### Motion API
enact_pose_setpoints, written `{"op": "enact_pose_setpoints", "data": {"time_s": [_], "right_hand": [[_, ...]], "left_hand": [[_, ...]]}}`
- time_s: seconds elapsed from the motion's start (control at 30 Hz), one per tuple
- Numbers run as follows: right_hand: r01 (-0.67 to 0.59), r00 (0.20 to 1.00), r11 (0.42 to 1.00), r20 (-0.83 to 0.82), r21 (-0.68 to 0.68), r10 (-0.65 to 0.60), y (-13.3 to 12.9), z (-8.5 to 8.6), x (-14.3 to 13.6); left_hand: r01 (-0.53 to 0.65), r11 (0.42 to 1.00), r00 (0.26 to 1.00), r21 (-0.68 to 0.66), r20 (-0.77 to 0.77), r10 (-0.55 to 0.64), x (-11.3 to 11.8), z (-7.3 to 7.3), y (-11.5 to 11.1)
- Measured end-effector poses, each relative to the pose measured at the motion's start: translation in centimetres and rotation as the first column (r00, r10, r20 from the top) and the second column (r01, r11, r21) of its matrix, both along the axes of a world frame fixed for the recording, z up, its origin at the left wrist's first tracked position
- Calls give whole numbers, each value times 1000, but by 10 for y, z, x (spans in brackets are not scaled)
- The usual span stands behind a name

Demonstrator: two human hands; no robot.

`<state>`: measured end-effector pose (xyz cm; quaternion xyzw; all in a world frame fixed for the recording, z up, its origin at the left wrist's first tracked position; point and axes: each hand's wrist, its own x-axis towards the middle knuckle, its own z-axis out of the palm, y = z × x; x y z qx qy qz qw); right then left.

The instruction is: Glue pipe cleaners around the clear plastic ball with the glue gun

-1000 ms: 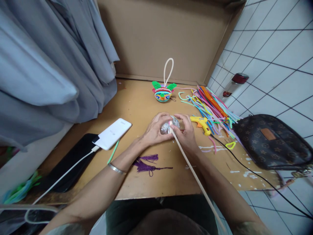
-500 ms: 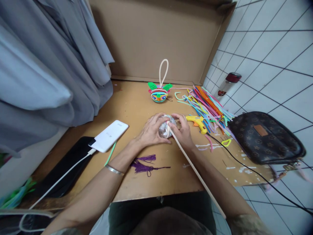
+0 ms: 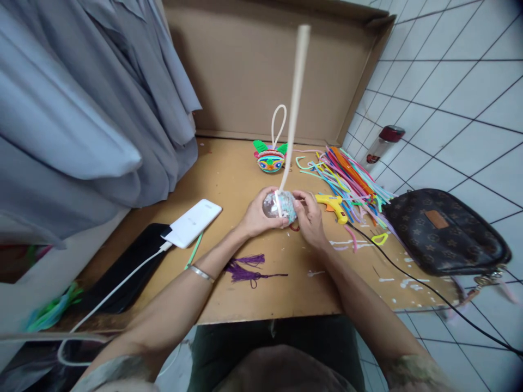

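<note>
A clear round ball (image 3: 286, 207) with pale bluish filling sits between my two hands over the table. My left hand (image 3: 258, 213) curls around its left side, thumb along the bottom. On the right side, my right hand (image 3: 309, 213) has its fingers bent against the ball. A cream strip (image 3: 295, 100) rises from the ball, its upper end high in front of the cardboard, and a band of it crosses the ball's surface. Behind stands a colourful animal-face ornament (image 3: 270, 158) with green ears and a cream loop. Purple tassels (image 3: 247, 268) lie nearer me.
A yellow glue gun (image 3: 333, 206) with a black cord, coloured strips (image 3: 347, 177) and a brown bag (image 3: 447, 231) lie right. A white phone (image 3: 194, 223) on a cable is left. Cardboard (image 3: 265, 71) stands behind; a bottle (image 3: 384, 144) is by the tiles.
The cream strip has swung from pointing down toward me to standing up and away. The ball has turned between my hands, showing more of its bluish filling. The view has shifted slightly.
</note>
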<state>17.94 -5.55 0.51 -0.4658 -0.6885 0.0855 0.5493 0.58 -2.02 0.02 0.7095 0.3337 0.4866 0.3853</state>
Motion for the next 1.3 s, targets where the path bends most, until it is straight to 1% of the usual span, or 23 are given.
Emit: {"op": "enact_pose_setpoints", "data": {"time_s": [0.13, 0.23, 0.4, 0.53, 0.63, 0.8, 0.9, 1.07, 1.17, 1.3], "right_hand": [[-8, 995, 999, 95, 37, 5, -2, 2, 0], [-9, 993, 999, 118, 41, 4, -2, 2, 0], [-2, 989, 999, 145, 42, -4, -4, 2, -2], [-5, 992, 998, 123, 56, -2, -5, 4, -3], [-24, 994, 997, 111, 72, 16, -5, 6, -2], [-42, 996, 998, 77, 46, 38, -6, 8, -2], [-71, 996, 995, 60, 69, 67, -7, 11, -3], [-79, 994, 995, 86, 59, 74, -6, 17, -4], [-55, 992, 996, 118, 73, 46, -5, 20, -2], [-20, 981, 995, 193, 94, 2, -1, 21, -2]], "left_hand": [[7, 999, 1000, -54, 30, -5, 1, -1, 2], [4, 998, 1000, -57, 27, -2, 0, -1, 1], [-23, 1000, 998, 4, -64, 23, -1, 2, -3], [-29, 999, 994, 29, -101, 32, -1, 1, -3], [-23, 997, 990, 70, -134, 32, 0, 1, -4], [1, 988, 979, 153, -200, 30, 0, 3, -6], [23, 978, 972, 209, -232, 26, -1, 4, -7], [39, 973, 968, 228, -249, 19, -1, 5, -9], [52, 974, 967, 218, -255, 5, 0, 5, -9], [40, 976, 973, 215, -231, 11, 1, 2, -8]]}}
